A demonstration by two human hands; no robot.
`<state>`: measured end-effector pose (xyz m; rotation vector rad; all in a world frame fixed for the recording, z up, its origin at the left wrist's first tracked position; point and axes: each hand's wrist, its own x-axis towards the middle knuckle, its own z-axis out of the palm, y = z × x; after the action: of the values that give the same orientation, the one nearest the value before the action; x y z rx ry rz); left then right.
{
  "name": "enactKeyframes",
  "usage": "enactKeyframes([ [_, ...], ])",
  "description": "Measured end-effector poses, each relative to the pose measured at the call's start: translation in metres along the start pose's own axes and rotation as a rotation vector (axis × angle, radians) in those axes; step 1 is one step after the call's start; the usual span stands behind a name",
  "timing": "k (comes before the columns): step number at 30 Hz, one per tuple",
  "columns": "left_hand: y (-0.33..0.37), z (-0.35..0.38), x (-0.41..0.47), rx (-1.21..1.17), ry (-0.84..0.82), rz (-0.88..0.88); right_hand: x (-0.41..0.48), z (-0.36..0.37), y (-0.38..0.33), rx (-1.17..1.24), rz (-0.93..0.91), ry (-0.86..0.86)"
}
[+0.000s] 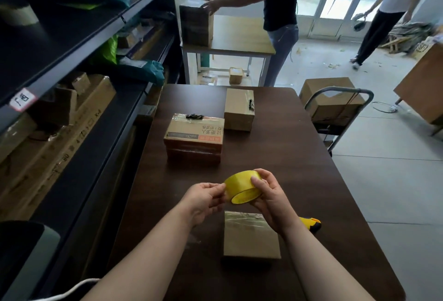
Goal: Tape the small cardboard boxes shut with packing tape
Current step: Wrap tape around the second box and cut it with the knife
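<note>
Two bare forearms reach in from the bottom edge and meet above the middle of a dark brown bench [299,169]. Between the hands, lifted clear of the bench top, is a roll of yellow packing tape [242,188], tilted so its open core faces down and toward the camera.

The right hand [271,202] grips the roll from the right side, thumb laid across the near face and fingers curled over the far side. The left hand [203,199] is turned palm inward, and its thumb and fingertips come together in a pinch at the roll's left edge. Whether they have caught the tape's loose end cannot be told.

Directly beneath the hands, a small cardboard box [251,240] lies flat on the bench, its flaps down and glossy tape strips crossing the far part of its top. The right wrist hides its far right corner. A yellow utility knife [312,224] pokes out from behind the right forearm, just beside that box.

Farther along the bench, a printed box [194,133] rests on a low stack, and a plain box [239,109] stands near it on the right. Dark shelving [72,37] holding cartons runs along the left.
</note>
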<state>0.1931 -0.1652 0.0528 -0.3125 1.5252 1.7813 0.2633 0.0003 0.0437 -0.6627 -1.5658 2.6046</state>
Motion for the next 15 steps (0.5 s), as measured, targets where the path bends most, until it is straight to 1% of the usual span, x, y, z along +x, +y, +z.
enactKeyframes([
  [2, -0.001, 0.005, -0.004, -0.008, -0.043, 0.009, -0.004, -0.003, -0.001, 0.044, 0.006, 0.000],
  [6, -0.002, 0.013, -0.009, -0.284, -0.146, 0.025, -0.009, -0.011, 0.000, 0.281, 0.065, 0.016],
  [9, -0.005, 0.014, -0.013, -0.375, -0.219, 0.007, -0.012, -0.014, 0.002, 0.333, 0.106, 0.034],
  [11, -0.005, 0.014, -0.015, -0.328, -0.207, 0.011, -0.013, -0.015, 0.001, 0.325, 0.104, 0.044],
  [15, 0.001, 0.019, -0.019, -0.059, -0.121, 0.120, -0.011, -0.020, -0.001, 0.231, 0.098, 0.030],
])
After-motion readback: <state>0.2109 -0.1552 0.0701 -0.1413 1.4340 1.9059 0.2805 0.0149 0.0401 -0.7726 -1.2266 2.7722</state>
